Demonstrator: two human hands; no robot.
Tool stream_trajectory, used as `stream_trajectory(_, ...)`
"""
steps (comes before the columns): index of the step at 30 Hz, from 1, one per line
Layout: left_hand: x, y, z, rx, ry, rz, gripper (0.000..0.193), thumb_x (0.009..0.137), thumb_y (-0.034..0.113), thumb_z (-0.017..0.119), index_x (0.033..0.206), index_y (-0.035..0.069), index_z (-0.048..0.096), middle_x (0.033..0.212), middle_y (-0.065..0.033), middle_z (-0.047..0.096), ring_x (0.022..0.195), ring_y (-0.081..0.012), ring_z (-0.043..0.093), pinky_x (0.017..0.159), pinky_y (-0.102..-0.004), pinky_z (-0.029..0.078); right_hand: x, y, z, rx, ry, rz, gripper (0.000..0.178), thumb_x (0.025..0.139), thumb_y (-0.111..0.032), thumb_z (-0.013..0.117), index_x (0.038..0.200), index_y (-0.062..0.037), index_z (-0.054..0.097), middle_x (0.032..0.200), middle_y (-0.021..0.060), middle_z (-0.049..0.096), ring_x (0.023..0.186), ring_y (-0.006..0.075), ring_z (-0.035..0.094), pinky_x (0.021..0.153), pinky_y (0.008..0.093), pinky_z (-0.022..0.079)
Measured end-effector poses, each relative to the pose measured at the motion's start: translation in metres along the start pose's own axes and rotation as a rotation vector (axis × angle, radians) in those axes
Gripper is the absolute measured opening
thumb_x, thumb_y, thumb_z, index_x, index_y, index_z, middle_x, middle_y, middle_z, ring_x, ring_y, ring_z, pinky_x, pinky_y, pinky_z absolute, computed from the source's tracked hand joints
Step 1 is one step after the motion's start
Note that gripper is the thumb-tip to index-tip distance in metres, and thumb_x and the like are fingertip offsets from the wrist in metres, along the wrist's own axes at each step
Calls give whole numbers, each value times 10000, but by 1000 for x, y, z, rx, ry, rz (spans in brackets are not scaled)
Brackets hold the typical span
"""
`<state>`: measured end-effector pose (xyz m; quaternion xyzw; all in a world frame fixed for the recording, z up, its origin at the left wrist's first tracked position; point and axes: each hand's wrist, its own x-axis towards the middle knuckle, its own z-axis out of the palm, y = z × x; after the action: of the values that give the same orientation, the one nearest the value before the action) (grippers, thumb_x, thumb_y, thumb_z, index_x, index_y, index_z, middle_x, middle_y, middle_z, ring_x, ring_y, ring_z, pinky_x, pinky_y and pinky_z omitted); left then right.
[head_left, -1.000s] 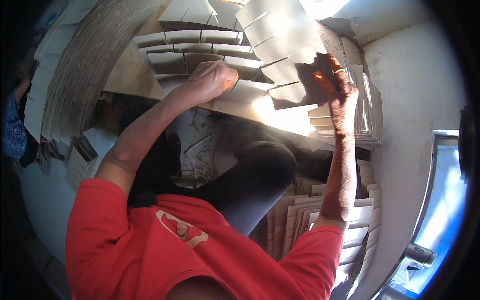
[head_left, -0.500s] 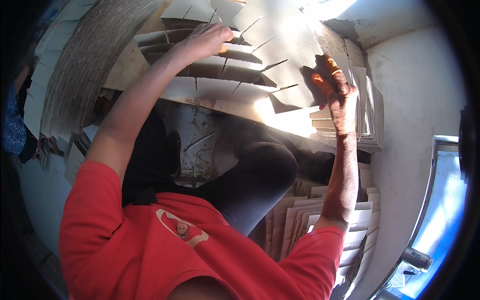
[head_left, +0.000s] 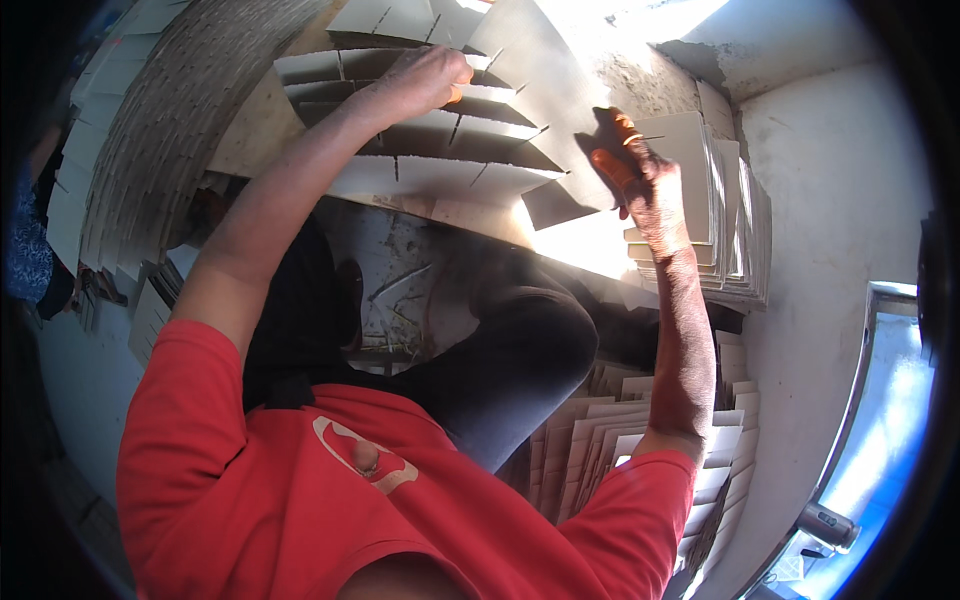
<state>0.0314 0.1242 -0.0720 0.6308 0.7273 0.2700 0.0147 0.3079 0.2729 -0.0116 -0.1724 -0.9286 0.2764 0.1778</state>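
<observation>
Several pale cardboard strips [head_left: 440, 178] with dark slots stand on edge, side by side, at the top centre. My left hand [head_left: 428, 80] is closed on one of these cardboard strips, with an orange finger cover showing on a fingertip. Across the strips' right ends leans a broad cardboard sheet [head_left: 535, 70], lit by strong sun. My right hand [head_left: 655, 195] is at that sheet's right edge, with its two orange-covered fingers stretched out and apart. Whether the fingertips touch the sheet is hard to tell; their shadow falls on it.
A stack of cardboard sheets [head_left: 690, 180] stands right of my right hand, against a pale wall [head_left: 820, 180]. A long curved row of cardboard pieces [head_left: 170, 130] fills the upper left. More slotted cardboard [head_left: 600, 450] lies low beside my right arm. Another person's patterned blue clothing [head_left: 28, 250] shows far left.
My right hand has moved left, and the broad sheet has shifted left with it; its slot lines now show less. More of the stack at right is uncovered. The left hand barely moved.
</observation>
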Motion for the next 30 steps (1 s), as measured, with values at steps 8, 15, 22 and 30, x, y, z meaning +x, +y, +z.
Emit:
stream_trajectory(8, 13, -23, -7, 46, 201, -53, 204, 775, 149, 702, 878, -14, 638, 699, -193, 589, 666, -318, 603, 654, -417, 465, -3, -10, 24, -120, -173, 83, 548, 893, -116, 600, 1393, -53, 384, 1017, 252, 629, 915, 393, 631, 762, 408, 529)
stream_trajectory(15, 26, -46, -8, 283, -15, -106, 160, 713, -8, 629, 700, -38, 472, 761, -227, 564, 779, -416, 561, 668, -471, 439, -14, -2, 22, -115, -55, -168, 495, 852, -11, 628, 1320, -37, 471, 958, 229, 641, 827, 366, 652, 705, 352, 518)
stream_trajectory(22, 26, -49, -2, 305, -9, -53, 220, 681, -15, 642, 643, -50, 428, 680, -246, 497, 691, -434, 525, 608, -491, 404, -7, -13, 28, -85, -75, -154, 543, 839, 47, 626, 1349, -45, 466, 1041, 241, 633, 812, 336, 660, 728, 312, 513)
stream_trajectory(30, 29, -55, -6, 200, -35, -28, 275, 656, -13, 638, 625, -44, 367, 620, -253, 403, 613, -419, 466, 566, -474, 377, -4, -4, 39, -119, -192, -69, 571, 835, 54, 612, 1365, -86, 452, 1056, 206, 648, 892, 314, 672, 765, 341, 524)
